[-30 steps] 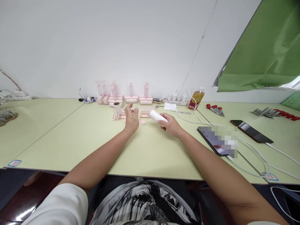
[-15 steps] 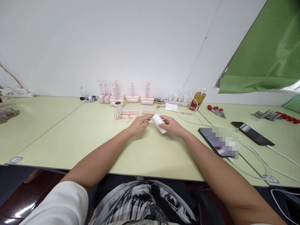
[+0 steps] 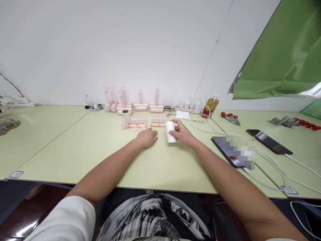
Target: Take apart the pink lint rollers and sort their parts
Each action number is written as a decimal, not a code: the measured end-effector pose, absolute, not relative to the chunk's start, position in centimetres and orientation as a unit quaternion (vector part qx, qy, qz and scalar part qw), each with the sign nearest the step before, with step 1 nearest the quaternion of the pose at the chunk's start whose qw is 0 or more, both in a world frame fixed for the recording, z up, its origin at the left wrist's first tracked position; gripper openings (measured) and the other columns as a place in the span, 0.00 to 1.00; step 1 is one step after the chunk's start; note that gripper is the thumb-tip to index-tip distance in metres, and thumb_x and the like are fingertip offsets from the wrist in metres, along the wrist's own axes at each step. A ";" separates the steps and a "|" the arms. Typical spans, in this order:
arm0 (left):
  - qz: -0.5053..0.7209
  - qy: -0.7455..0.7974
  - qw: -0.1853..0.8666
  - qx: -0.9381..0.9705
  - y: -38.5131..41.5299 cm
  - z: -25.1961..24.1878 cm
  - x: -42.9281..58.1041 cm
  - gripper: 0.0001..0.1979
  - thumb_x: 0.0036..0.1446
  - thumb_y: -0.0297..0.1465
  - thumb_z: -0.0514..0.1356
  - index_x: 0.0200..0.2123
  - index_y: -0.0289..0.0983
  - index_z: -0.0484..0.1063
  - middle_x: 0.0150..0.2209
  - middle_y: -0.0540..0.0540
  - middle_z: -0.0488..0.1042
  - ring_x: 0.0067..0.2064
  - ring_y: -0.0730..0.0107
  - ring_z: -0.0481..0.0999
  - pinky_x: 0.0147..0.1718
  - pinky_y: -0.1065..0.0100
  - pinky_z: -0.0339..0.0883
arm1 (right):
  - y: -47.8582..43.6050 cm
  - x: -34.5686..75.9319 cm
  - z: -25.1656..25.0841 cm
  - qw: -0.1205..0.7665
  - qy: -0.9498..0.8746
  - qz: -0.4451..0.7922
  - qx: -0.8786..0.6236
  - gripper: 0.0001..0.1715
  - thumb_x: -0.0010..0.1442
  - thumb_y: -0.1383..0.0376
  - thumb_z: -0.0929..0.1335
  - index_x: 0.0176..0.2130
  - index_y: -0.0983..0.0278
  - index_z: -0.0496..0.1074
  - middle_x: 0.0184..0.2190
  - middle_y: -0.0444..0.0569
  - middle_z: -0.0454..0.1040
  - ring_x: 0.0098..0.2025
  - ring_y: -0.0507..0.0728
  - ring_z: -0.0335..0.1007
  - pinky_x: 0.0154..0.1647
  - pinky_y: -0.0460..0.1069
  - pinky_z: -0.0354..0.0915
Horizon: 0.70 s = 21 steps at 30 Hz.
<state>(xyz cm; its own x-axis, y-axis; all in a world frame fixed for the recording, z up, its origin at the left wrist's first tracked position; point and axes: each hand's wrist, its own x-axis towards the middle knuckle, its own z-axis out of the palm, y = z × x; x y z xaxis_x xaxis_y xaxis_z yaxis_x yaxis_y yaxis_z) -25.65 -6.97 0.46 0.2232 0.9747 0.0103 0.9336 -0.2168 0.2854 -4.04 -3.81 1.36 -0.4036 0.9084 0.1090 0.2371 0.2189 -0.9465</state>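
A white sticky-paper roll stands nearly upright in my right hand, whose thumb and fingers grip its right side. To the left, my left hand lies palm down on the table with its fingers stretched out, holding nothing. Just beyond the hands are two opened pink lint-roller cases with clear lids. Another roll with a dark core stands beside a pink handle. A small pink disc lies in front of the left case.
Several assembled pink lint rollers line the wall. At the right are a drink bottle, a power strip, red-handled tools, two phones and white cables. A white paper lies near the strip.
My left hand has drawn back from the roll and come down on the table. The roll in my right hand has turned from tilted to more upright.
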 end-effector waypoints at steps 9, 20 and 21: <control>0.148 0.572 0.125 0.797 -6.8 0.4 -25.8 0.16 0.59 0.37 0.55 0.47 0.40 0.75 0.47 0.40 0.75 0.44 0.56 0.76 0.41 0.63 0.66 | -2.5 -4.0 0.7 0.436 -0.611 0.460 -0.474 0.23 0.51 0.54 0.70 0.39 0.58 0.56 0.24 0.38 0.67 0.21 0.50 0.61 0.16 0.44 0.55; 0.220 0.574 0.208 0.761 -6.6 0.3 -25.9 0.05 0.45 0.30 0.62 0.29 0.38 0.74 0.30 0.45 0.76 0.35 0.59 0.75 0.32 0.67 0.64 | -2.7 -4.3 0.8 0.455 -0.575 0.505 -0.456 0.24 0.49 0.62 0.72 0.44 0.58 0.62 0.31 0.42 0.70 0.25 0.52 0.70 0.24 0.53 0.75; 0.231 0.577 0.222 0.751 -6.6 0.3 -25.9 0.03 0.46 0.30 0.61 0.27 0.38 0.72 0.29 0.46 0.75 0.34 0.61 0.74 0.31 0.67 0.64 | -2.8 -4.3 0.8 0.453 -0.573 0.511 -0.454 0.23 0.48 0.63 0.73 0.42 0.59 0.62 0.32 0.42 0.70 0.25 0.52 0.71 0.24 0.53 0.75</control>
